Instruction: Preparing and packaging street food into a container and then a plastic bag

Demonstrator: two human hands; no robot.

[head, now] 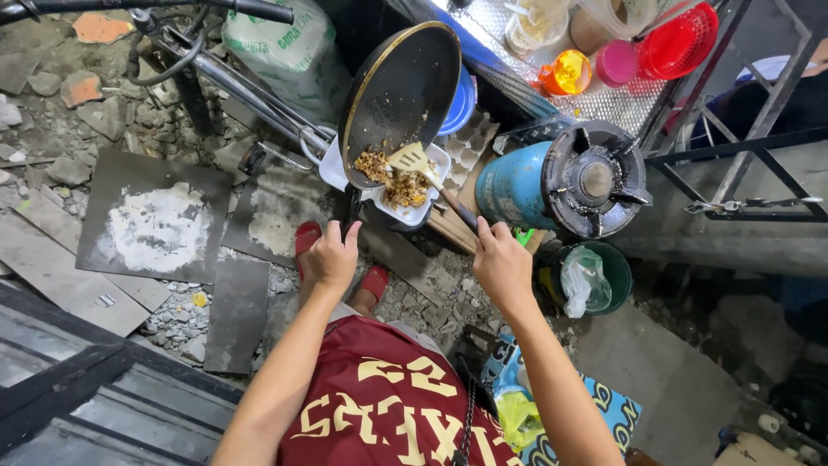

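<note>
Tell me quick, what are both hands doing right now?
Left hand: closed on the handle of the tilted black pan.
Right hand: closed on the spatula handle, blade in the fried rice.

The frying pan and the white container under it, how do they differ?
The frying pan is black, round and tilted steeply, gripped by the left hand; the white container is rectangular and lies flat. The frying pan is nearly emptied, while the white container is filling up. Both hold the same fried rice, which the right hand scrapes across with a spatula.
</note>
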